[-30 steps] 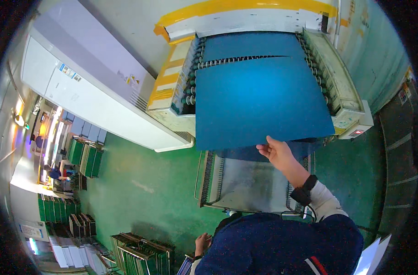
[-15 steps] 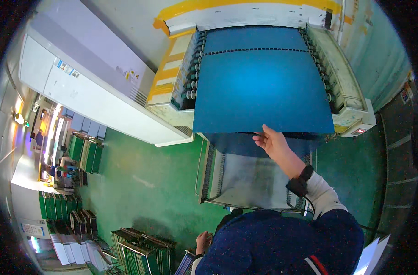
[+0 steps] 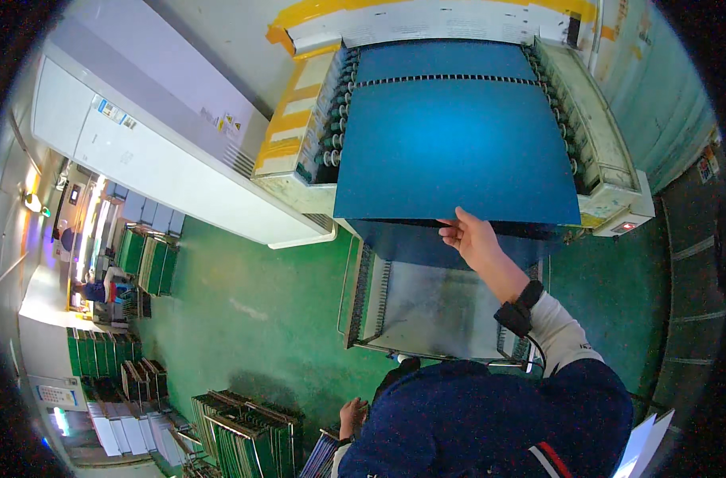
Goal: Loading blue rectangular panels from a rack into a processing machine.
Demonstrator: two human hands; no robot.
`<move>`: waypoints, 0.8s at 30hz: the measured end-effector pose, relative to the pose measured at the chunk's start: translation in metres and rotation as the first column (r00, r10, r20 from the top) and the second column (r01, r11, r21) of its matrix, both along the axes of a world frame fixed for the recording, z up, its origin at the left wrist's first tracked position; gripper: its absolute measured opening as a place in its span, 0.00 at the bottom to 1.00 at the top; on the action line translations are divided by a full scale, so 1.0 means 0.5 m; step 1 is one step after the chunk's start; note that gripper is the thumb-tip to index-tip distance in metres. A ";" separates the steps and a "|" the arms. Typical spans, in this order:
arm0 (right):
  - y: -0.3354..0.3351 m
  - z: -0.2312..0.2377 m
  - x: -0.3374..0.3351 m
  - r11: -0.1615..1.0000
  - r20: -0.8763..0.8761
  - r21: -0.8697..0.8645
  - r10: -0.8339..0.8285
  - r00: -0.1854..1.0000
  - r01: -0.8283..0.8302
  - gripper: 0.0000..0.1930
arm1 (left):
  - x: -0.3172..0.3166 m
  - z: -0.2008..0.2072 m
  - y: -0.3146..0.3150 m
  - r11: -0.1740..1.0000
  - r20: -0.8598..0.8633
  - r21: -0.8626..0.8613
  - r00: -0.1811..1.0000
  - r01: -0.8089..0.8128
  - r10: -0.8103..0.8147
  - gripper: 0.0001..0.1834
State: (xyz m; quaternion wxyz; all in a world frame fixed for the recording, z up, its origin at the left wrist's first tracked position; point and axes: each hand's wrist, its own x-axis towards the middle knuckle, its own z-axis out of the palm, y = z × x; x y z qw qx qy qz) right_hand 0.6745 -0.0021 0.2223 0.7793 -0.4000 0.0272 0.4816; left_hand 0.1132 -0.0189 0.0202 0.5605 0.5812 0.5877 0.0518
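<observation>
A large blue panel [image 3: 458,151] lies on the roller conveyor [image 3: 331,142], its near edge jutting past the machine's end. My right hand [image 3: 472,236] pinches that near edge close to its middle, thumb on top and fingers curled beneath. Below the edge is a dark gap, and under it a second dark blue surface [image 3: 395,240] shows. Behind the large panel, across a narrow row of small dark marks, is another blue panel [image 3: 442,57]. Down by my body on the left hangs my left hand [image 3: 352,417], fingers curled, partly hidden by my clothing, away from the panel.
Beneath the panel stands a slotted rack cart [image 3: 426,311] with a grey base. A tall white cabinet [image 3: 164,167] flanks the conveyor's left side. Racks of green panels [image 3: 247,430] stand at lower left, white sheets [image 3: 645,442] at lower right. People [image 3: 100,288] are far left.
The panel's near edge sits slightly higher at my right hand, and the dark gap below it looks wider. The whole view has shifted a little. My left hand stays low by my body.
</observation>
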 end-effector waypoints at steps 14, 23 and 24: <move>-0.009 -0.012 0.009 0.961 0.363 -0.221 0.237 0.901 -0.164 0.16 | -0.020 -0.058 0.002 0.701 0.007 -0.498 0.806 -0.511 0.592 0.16; -0.057 -0.012 -0.031 0.863 0.831 -0.423 0.491 -0.262 0.275 0.18 | -0.046 -0.061 -0.017 0.955 0.201 -0.233 0.952 -0.182 0.230 0.17; -0.063 -0.015 -0.036 0.854 0.807 -0.439 0.511 -0.295 0.278 0.18 | -0.031 -0.047 -0.015 0.988 0.258 -0.127 0.959 -0.084 0.115 0.17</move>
